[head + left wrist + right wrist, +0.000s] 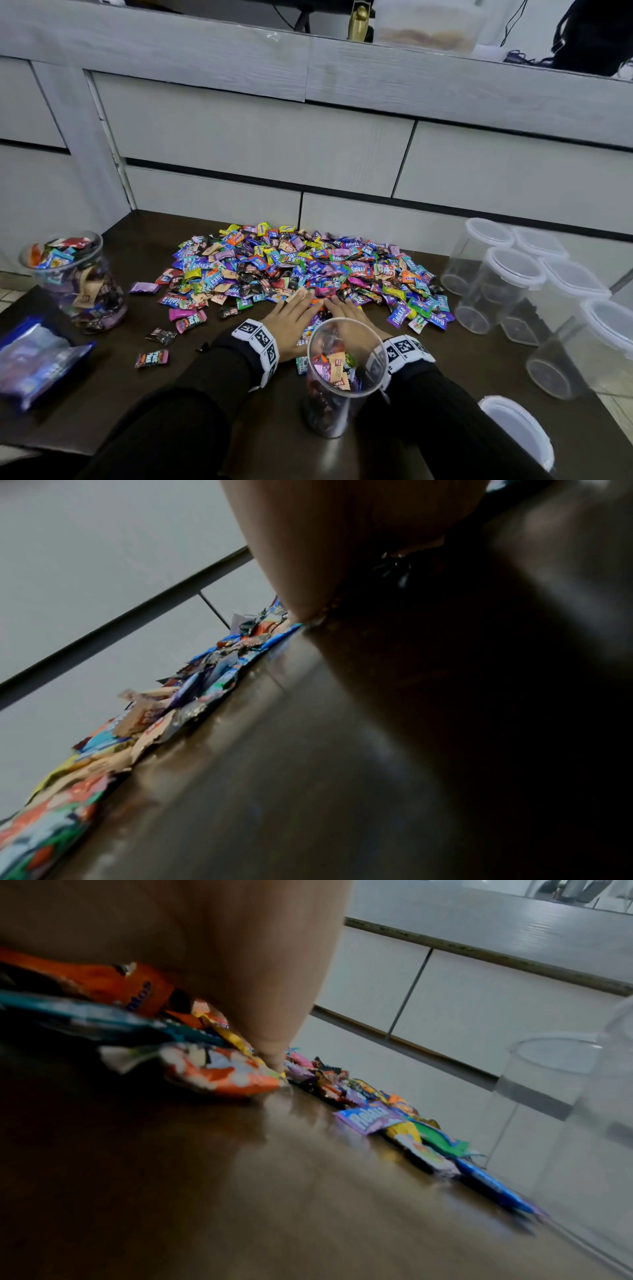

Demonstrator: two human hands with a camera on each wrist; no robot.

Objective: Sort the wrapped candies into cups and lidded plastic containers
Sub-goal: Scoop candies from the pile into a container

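A wide pile of wrapped candies point(301, 270) covers the middle of the dark table point(191, 404). Both hands lie flat on its near edge, fingers straight and angled toward each other. My left hand point(291, 318) presses on candies with its fingertips at the pile. My right hand point(346, 311) is partly hidden behind a clear cup point(342, 377) that stands nearest me, partly filled with candies. In the right wrist view, an orange wrapper point(137, 988) and other candies lie under my right palm point(240, 961). The left wrist view shows the left hand point(325, 547) down on the table beside the pile point(192, 683).
A clear jar point(75, 281) full of candies stands at the left, with a blue plastic bag point(37, 359) in front of it. Several empty lidded containers point(513, 287) cluster at the right. A white lid point(520, 428) lies near right. Loose candies point(152, 358) lie scattered at left. Grey drawers point(257, 137) back the table.
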